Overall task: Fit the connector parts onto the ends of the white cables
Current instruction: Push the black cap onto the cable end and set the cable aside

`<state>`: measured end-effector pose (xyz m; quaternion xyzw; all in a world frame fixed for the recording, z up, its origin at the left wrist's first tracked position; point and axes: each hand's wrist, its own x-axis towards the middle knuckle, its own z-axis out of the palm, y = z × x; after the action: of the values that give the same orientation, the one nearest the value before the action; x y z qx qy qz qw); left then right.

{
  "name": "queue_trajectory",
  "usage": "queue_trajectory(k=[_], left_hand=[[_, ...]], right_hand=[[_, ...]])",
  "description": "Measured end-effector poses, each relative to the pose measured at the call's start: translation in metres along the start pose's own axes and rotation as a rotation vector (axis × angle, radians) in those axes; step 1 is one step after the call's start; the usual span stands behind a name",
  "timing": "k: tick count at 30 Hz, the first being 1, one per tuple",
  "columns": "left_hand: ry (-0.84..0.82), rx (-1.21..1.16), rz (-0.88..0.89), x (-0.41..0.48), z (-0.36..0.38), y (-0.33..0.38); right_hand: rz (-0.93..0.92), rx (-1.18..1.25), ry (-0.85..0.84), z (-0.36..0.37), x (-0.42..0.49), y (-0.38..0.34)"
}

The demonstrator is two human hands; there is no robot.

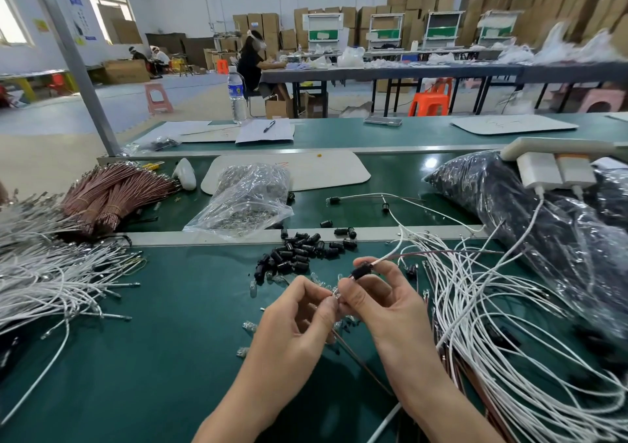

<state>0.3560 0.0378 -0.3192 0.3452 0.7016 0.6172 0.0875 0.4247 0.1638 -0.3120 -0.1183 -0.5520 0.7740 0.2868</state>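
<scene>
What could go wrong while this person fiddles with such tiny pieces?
The small clear part pinched by the left hand could slip and get lost among similar clear pieces on the green mat. The white cable from the black connector in the right hand runs into the tangled white cables, so a tug might snag it.
</scene>
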Motion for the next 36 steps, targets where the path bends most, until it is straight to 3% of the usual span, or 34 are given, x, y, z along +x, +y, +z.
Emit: queue_trajectory(k=[7,17,22,25,28,32,36], left_hand=[[-0.007,-0.126,-0.056,0.003,0.000,0.003],[-0.009,-0.063,-0.099,0.000,0.001,0.006],[0.107,0.519,0.026,0.002,-0.034,-0.002],[0.149,0.741,-0.077,-0.001,-0.059,-0.006],[0.074,0.777,-0.146,-0.015,-0.073,-0.015],[-0.036,0.891,-0.089,-0.028,-0.070,-0.017],[0.014,0.936,-0.043,-0.022,-0.061,-0.023]], right_hand=[[0.072,-0.057,-0.024,0.000,0.000,-0.001],[0.160,-0.075,-0.029,-0.003,0.000,0.003],[0.192,0.027,0.100,-0.008,0.008,0.003],[0.201,0.038,0.066,-0.009,0.007,0.000],[0.201,0.064,0.057,-0.011,0.008,0.002],[0.202,0.095,0.052,-0.010,0.010,0.001],[0.226,0.095,0.048,-0.010,0.009,-0.001]])
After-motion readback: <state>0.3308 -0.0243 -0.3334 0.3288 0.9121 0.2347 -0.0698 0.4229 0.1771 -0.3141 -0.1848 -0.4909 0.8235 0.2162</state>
